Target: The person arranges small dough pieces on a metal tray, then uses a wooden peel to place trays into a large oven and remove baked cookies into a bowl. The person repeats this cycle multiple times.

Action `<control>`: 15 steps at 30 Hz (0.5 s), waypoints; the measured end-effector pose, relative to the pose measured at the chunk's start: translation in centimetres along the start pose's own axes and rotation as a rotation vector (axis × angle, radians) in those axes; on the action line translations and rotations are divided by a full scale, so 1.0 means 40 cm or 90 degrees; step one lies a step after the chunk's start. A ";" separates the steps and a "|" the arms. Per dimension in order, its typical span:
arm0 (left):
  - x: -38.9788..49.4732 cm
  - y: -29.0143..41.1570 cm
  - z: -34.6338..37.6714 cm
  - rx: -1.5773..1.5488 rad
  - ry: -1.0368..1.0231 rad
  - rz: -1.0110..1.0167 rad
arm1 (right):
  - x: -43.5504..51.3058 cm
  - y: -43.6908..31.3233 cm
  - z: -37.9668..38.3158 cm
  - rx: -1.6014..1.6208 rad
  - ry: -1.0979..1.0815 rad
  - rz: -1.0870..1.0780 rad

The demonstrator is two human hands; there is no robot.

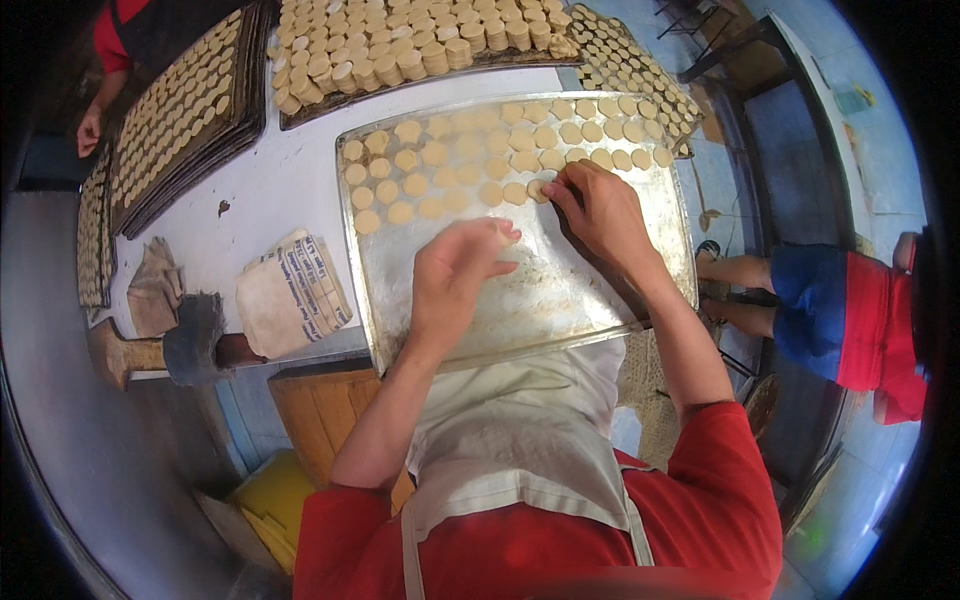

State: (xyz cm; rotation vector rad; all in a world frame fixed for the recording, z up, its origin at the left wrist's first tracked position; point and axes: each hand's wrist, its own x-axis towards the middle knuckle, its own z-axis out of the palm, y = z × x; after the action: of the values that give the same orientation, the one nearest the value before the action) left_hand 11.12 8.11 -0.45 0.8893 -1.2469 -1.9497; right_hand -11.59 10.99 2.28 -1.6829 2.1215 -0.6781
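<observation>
A metal baking tray [525,300] lies before me, its far part covered with rows of flat, pale dough rounds [367,222]. My right hand [600,206] pinches the edge of one dough round [537,190] between thumb and fingers, at the right end of the nearest row. Over the bare near part of the tray hovers my left hand [461,266], blurred by motion. Its fingers are curled, and a small pale piece, seemingly a dough round [505,238], shows at the fingertips. How much else that hand holds is hidden.
Stacked dough rounds [412,64] fill a dark tray behind. More laden trays stand left [176,112] and right [630,67]. A folded printed cloth sack [292,292] and a wooden-handled brush [191,337] lie at left. Another person's hand [88,131] is far left; a person [817,315] stands right.
</observation>
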 end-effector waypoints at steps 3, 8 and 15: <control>0.011 -0.004 0.003 0.035 -0.030 -0.022 | -0.027 0.009 -0.008 0.297 -0.205 0.032; 0.018 -0.009 0.038 -0.028 -0.070 -0.065 | -0.032 0.037 -0.015 0.158 -0.033 0.006; 0.019 -0.007 0.094 -0.057 -0.255 -0.104 | -0.010 0.085 -0.040 0.057 0.001 0.087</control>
State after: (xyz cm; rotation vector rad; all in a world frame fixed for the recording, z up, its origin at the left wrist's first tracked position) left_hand 7.60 9.41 0.33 0.5871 -1.3244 -2.3780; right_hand -15.11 12.22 1.68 -1.4769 2.1507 -0.7225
